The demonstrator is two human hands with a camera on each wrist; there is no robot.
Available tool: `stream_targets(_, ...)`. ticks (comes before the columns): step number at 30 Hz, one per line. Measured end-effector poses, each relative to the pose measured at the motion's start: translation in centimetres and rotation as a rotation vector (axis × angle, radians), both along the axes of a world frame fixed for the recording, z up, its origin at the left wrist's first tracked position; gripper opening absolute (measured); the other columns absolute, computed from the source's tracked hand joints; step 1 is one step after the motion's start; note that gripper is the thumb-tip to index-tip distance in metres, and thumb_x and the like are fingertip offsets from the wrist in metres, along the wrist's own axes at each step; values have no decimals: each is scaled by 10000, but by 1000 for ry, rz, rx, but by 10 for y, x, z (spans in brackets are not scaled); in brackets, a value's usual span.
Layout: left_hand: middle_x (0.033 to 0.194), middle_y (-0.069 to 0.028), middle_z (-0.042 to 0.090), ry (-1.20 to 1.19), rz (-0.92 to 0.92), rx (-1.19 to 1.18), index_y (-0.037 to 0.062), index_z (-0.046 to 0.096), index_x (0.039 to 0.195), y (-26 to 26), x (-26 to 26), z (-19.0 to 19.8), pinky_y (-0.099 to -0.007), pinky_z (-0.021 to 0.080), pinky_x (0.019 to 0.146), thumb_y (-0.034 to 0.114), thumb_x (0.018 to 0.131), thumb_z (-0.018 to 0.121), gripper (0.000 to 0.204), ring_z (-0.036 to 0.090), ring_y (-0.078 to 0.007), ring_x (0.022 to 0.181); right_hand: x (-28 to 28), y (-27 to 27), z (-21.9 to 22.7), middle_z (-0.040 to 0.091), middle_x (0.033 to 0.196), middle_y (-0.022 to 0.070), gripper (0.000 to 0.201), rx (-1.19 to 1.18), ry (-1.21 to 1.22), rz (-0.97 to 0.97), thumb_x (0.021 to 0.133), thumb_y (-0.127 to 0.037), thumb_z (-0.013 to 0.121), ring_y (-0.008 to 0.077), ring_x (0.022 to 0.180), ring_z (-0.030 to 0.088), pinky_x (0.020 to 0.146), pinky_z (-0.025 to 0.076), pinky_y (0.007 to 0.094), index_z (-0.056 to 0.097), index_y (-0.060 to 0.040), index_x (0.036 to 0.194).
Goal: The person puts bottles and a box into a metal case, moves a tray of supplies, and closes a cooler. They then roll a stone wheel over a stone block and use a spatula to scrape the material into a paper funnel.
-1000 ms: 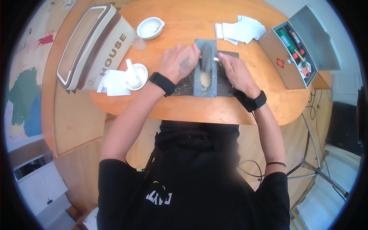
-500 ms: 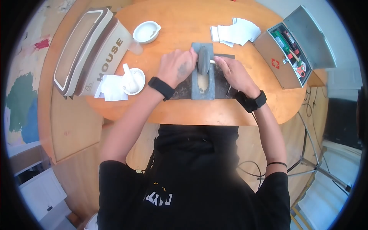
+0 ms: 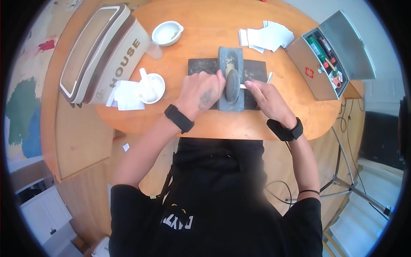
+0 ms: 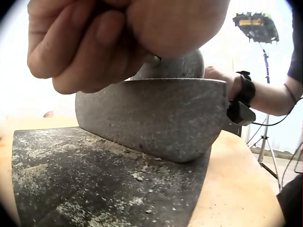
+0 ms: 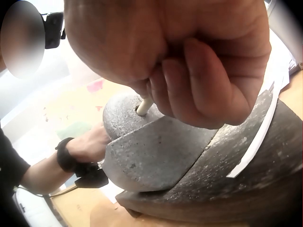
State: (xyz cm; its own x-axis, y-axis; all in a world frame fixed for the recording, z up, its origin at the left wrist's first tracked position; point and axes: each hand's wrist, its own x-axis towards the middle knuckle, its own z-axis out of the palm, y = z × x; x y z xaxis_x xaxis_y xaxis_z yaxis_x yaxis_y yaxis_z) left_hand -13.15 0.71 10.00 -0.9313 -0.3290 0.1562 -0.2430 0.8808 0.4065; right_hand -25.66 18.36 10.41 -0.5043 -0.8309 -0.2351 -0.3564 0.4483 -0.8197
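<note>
A stone grinding wheel [image 3: 232,88] stands on edge in the narrow grey stone trough [image 3: 237,53], near the end closest to the body. Pale powder [image 3: 230,64] lies in the groove behind it. A thin pale axle [image 5: 144,107] runs through the wheel's middle. My left hand [image 3: 202,91] grips the axle's left side, fingers curled. On the other side my right hand [image 3: 269,99] grips the opposite end, thumb along it. Beneath the trough lies a dark board [image 4: 94,175] dusted with powder and crumbs.
A white mortar [image 3: 159,88] with a pestle [image 3: 145,79] and folded paper [image 3: 129,96] sit at left. Behind are a white bowl [image 3: 167,34], a translucent cup [image 3: 155,50] and a HOUSE container [image 3: 124,55]. Paper sheets [image 3: 269,35] and an open first-aid box [image 3: 306,64] stand right.
Both hands have drawn the wheel along the trough toward the body, from its far half to its near half. Powder now shows behind the wheel instead of in front.
</note>
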Motion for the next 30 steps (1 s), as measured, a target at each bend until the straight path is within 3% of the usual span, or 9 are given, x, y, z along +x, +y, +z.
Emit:
stream_targets(5, 566, -229, 559, 64, 13, -5, 9, 543, 513, -6, -12, -3, -479, 433, 454, 211, 974, 454, 512, 552, -421, 483, -5, -8, -2, 572, 742, 204, 448, -35, -16, -23, 1042, -371, 435, 286, 656, 492, 683, 457, 371, 621, 33, 989)
stream_targets(9, 578, -225, 566, 164, 26, -33, 9, 550, 532, -23, -33, -19, -483, 437, 464, 218, 983, 438, 509, 562, -420, 502, -31, -29, -12, 599, 767, 202, 459, -56, 118, -41, 1035, -390, 444, 271, 686, 541, 704, 469, 365, 631, 29, 1024)
stream_targets(14, 589, -227, 575, 98, 34, -4, 16, 565, 547, -22, -34, -20, -480, 458, 488, 223, 987, 429, 505, 585, -424, 543, -28, -27, -16, 620, 802, 193, 470, -96, 85, -62, 1031, -404, 448, 250, 716, 561, 720, 472, 360, 636, 27, 1040)
stream_targets(19, 626, -230, 609, -6, 71, -18, 13, 595, 573, -14, -21, -14, -487, 488, 526, 254, 989, 420, 511, 605, -424, 556, -20, -19, -16, 572, 736, 137, 479, -72, 84, -32, 1031, -412, 448, 221, 693, 512, 703, 449, 351, 619, 33, 981)
stream_targets(30, 643, -248, 619, 81, 92, -71, -4, 632, 601, 17, 11, -2, -509, 502, 565, 263, 984, 415, 515, 617, -444, 585, 8, 8, -22, 427, 657, -9, 434, -220, -19, -53, 1029, -387, 473, 105, 632, 413, 590, 395, 301, 552, -13, 823)
